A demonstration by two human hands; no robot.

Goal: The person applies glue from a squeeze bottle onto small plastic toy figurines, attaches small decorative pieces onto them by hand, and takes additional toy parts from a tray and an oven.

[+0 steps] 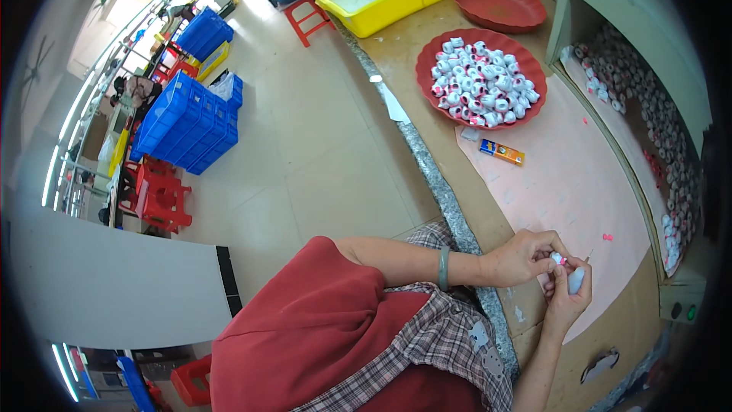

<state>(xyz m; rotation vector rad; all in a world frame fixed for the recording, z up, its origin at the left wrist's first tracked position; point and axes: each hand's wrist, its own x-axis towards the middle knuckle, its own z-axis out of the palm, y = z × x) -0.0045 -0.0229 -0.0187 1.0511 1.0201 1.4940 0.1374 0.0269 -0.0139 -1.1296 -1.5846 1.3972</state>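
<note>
My left hand (526, 258), with a pale green bangle at the wrist, has its thumb and fingertips pinched on a small white-and-pink piece (559, 259). From below, my right hand (570, 299) meets it with the fingers bent, touching the same piece. A pale, smooth white object (576, 281) is held against my right fingers, a thin tip showing near it; its kind is not clear. Both hands are over a pink sheet (549, 175). A tiny bright pink part (608, 237) lies beside them. Farther off, a red fluted bowl (424, 69) holds several similar white pieces (484, 80).
An orange-and-blue small box (502, 152) lies near the bowl. Behind are another red bowl (499, 6) and a yellow tray (381, 17). On the right, an open-fronted cabinet (633, 0) contains rows of small pieces. Blue crates (191, 126) and red stools (164, 194) stand across the floor.
</note>
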